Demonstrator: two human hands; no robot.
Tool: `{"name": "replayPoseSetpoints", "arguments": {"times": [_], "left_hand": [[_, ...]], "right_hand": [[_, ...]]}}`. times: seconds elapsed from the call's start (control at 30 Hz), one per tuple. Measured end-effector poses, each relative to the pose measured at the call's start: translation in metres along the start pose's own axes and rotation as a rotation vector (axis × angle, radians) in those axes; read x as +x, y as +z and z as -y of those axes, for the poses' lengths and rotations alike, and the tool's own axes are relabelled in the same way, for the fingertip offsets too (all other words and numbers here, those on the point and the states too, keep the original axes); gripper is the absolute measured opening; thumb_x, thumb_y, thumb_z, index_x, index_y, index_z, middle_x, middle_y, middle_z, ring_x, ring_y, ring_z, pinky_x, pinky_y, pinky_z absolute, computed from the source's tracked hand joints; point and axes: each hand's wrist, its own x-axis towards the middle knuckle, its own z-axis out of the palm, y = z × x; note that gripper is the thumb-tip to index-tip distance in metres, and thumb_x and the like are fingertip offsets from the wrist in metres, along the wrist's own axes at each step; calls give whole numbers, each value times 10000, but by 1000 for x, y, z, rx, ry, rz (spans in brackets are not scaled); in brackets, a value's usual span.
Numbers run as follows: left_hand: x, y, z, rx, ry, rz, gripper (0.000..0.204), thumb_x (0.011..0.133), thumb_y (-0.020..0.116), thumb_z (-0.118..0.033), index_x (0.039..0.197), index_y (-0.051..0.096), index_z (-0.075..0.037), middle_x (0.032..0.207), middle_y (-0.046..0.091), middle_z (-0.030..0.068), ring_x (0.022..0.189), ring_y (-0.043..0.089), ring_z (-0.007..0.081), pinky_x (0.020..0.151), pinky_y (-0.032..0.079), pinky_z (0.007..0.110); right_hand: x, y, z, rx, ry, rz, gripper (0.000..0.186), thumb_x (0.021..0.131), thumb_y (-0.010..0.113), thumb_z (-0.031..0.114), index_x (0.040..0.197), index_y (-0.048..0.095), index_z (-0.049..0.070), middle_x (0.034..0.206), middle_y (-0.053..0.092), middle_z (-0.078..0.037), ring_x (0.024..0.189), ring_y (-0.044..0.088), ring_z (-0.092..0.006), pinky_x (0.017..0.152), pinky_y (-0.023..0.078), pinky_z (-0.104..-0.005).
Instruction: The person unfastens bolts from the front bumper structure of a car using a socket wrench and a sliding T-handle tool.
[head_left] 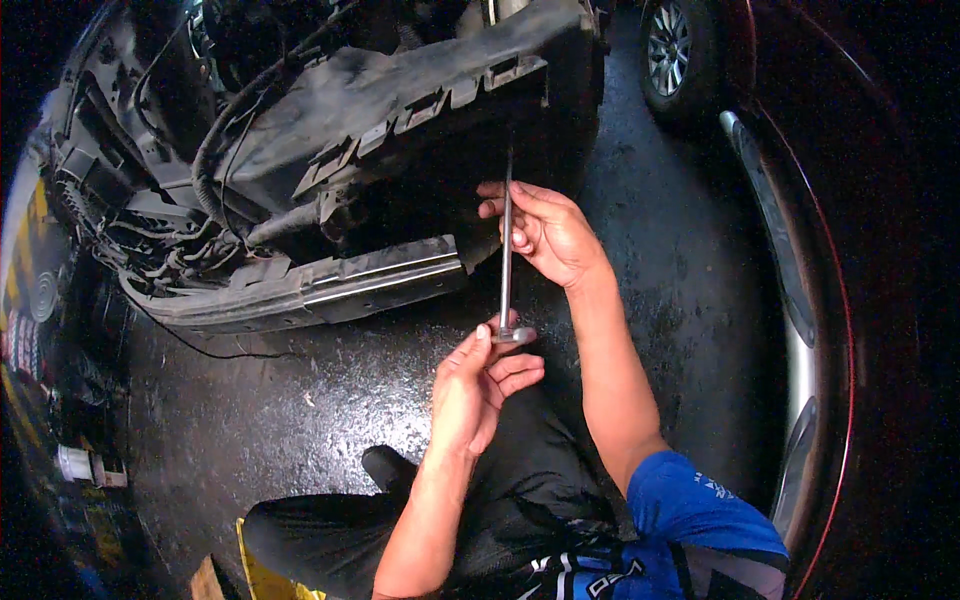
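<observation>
I hold a long steel tool, upright in the view, with a short crosswise end at the bottom. My left hand grips that bottom end between thumb and fingers. My right hand is closed around the upper shaft, whose far tip points into the dark space under a grimy black plastic panel at a car's opened front. Just left of the shaft is a metal bumper beam.
Hoses and cables hang at the upper left, one cable trailing over the wet floor. A dark car with a wheel stands along the right. A white container sits at the lower left, near a yellow object.
</observation>
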Motion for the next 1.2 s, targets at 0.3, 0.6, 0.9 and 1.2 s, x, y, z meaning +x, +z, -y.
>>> {"name": "replayPoseSetpoints", "arguments": {"times": [0.3,0.6,0.9,1.2], "left_hand": [[6,-23,-22,353,178,7,766,1033,303,-602,1333,529,66,1131,682,174,1069,645,222,974,475,335],[-16,32,-32,1142,500,-107,502,923,717,-180,1364,543,-11,1016,719,96,909,682,146,831,540,290],[-2,10,8,183,224,-161,572,1057,442,-411,1437,420,15,1264,603,149,1117,621,218,904,559,367],[9,0,-31,262,146,-7,825,1017,305,-638,1244,582,105,1161,668,211,1115,619,270,979,443,376]], "right_hand": [[5,0,-5,-31,16,-160,238,885,769,257,876,627,67,677,617,-31,458,459,-4,380,304,-131],[8,3,-6,-111,16,-231,257,879,773,283,847,586,109,696,615,-12,470,465,-20,381,304,-144],[3,-4,0,35,56,12,295,1021,568,271,1107,635,-3,861,667,-68,533,508,-61,436,376,-162],[6,-1,-4,-107,27,-179,295,876,779,317,839,584,100,690,583,-19,523,458,-6,395,303,-127]]}}
